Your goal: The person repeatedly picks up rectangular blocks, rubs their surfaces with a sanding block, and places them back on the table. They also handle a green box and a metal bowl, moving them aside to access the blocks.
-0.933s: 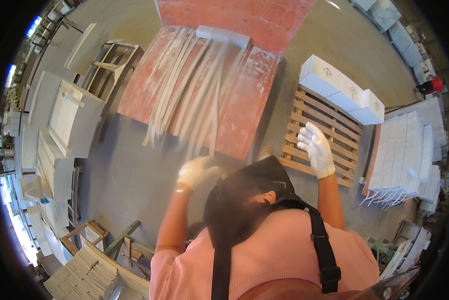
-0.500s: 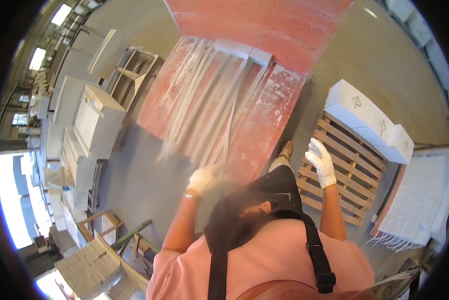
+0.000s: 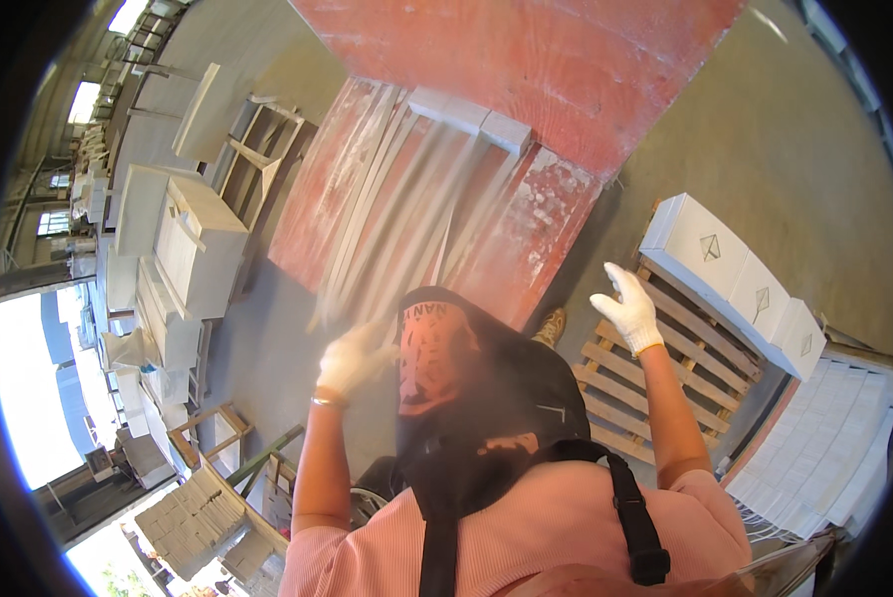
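several long, thin, pale strips (image 3: 365, 204), partly blurred, lie loosely side by side along a red board (image 3: 556, 214); a few slant. far ends beside a row of white blocks (image 3: 456, 111); left-side near ends overhang the board. slatted wooden pallet (image 3: 693, 348): flat, right of board.

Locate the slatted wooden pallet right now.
In the head view, the slatted wooden pallet lies right of centre, partly hidden by the right hand, with white boxes along its upper-right edge.
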The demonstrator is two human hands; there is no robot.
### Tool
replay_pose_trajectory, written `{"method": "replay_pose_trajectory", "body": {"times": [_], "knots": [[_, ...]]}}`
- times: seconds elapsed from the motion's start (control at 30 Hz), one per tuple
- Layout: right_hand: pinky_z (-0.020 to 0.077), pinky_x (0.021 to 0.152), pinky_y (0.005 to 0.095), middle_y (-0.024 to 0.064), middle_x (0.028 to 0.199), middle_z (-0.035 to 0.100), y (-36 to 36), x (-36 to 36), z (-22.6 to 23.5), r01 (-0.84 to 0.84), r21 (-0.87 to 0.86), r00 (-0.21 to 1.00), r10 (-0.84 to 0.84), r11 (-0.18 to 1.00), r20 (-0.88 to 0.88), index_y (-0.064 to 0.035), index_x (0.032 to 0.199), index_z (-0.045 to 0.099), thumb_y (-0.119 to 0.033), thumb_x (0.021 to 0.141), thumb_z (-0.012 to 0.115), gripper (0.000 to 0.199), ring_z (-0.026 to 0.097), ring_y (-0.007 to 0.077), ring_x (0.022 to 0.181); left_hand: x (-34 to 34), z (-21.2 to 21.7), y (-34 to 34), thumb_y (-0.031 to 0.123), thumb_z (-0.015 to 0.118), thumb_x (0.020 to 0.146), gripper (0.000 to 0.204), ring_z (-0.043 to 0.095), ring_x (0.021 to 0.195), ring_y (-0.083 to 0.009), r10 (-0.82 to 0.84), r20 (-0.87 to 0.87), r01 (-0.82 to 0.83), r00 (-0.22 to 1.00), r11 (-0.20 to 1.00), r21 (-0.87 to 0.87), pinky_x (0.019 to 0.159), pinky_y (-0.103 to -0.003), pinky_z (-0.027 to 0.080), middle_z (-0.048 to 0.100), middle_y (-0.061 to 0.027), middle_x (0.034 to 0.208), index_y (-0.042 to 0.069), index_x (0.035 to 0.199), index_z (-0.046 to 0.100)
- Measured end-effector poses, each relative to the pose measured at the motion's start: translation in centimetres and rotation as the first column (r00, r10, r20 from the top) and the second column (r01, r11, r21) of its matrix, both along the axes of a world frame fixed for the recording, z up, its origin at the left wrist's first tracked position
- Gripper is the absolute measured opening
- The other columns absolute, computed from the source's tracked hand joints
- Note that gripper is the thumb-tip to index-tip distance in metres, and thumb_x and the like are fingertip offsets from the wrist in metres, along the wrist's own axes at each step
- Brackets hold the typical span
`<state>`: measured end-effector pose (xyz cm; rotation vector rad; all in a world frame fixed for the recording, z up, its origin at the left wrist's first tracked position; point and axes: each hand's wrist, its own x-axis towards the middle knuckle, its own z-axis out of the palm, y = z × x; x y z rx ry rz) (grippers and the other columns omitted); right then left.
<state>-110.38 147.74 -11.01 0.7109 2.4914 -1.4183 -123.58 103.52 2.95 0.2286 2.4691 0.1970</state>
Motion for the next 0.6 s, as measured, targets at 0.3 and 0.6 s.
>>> {"method": "replay_pose_trajectory", "body": {"times": [0.3, 0.6], "knots": [[0.0412, 0.111, 0.0437, 0.0162, 0.146, 0.052, -0.5, -16.7, -11.6, -0.291, 0.223, 0.956, 0.273, 0.93, 0.109, -0.0085, 0.144, 0.05, -0.036, 0.082, 0.069, 0.07, 0.05, 0.0367, 0.131, -21.9, -17.3, 5.0, 0.039, 0.072, 0.085, 0.067, 0.058, 0.124, -0.0336, -0.268, -0.05, 0.264, 0.962, 0.961, -0.079, 0.099, -0.046, 0.05, 0.057, -0.0103, 0.14, 0.017, 0.144, 0.049], [0.0424, 0.109, 0.047, 0.0162, 0.142, 0.052, 0.3, -37.3, -28.3, -0.32, 0.446, 0.942, 0.329, 0.836, 0.06, -0.0079, 0.143, 0.046, -0.034, 0.077, 0.076, 0.077, 0.048, 0.0365, 0.131, -42.1, -39.2, 16.3, 0.035, 0.074, 0.087, 0.077, 0.039, 0.144, -0.0293, -0.629, -0.164, 0.598, 0.76, 0.776, -0.2, 0.113, -0.047, 0.038, 0.041, -0.0074, 0.155, 0.013, 0.151, 0.037]]}}
